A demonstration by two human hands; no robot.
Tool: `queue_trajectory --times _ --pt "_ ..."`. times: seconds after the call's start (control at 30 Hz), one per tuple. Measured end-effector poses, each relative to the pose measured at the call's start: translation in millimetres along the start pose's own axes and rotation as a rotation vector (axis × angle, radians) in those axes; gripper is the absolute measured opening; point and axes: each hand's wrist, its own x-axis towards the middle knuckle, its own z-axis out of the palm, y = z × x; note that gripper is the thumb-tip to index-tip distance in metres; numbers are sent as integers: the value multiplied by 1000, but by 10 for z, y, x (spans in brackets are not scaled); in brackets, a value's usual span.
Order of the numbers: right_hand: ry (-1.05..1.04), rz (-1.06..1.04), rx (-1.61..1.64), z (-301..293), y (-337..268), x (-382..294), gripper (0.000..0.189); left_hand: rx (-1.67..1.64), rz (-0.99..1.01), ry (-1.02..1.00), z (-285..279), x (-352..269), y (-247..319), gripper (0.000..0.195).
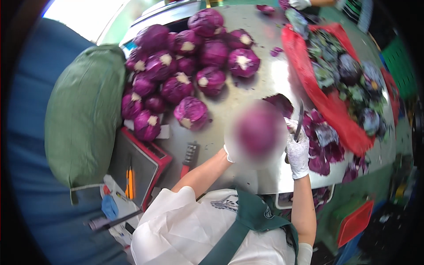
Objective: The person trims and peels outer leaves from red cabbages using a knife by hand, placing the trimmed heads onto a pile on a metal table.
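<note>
A blurred patch covers a round purple thing, apparently a red cabbage (258, 132), before me above the metal table. My left hand (229, 155) reaches to its left side; only the glove's cuff shows, the fingers lie hidden in the blur. My right hand (297, 154), in a white glove, is shut on a knife (299, 121) whose blade points up, at the cabbage's right side. A dark outer leaf (281, 104) lies behind. Loose purple leaves (323, 152) lie right of my right hand. Trimmed red cabbages (185, 63) with pale cut stems are heaped at the back left.
A red mesh sack (309, 73) of untrimmed cabbages lies at the right. To the left are a full green sack (86, 116), a red-edged scale (139, 165) and a red-handled tool (188, 157). A white bin (281, 202) with leaves stands below the edge. A co-worker's gloved hand (299, 3) is at the top.
</note>
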Motion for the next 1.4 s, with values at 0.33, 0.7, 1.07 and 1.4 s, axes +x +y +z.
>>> queue_trajectory --times 0.33,0.7,1.07,1.4 --pt "-142 180 -18 660 292 289 13 34 547 166 463 -909 928 77" --pt "31 394 -286 -129 809 472 14 1468 1214 1075 26 -1987 2549 81" --pt "182 -84 -875 -401 1534 827 37 2484 1050 580 632 -492 2517 100" --pt "396 172 -1071 -1555 1771 268 43 2829 532 583 712 -77 2939 101"
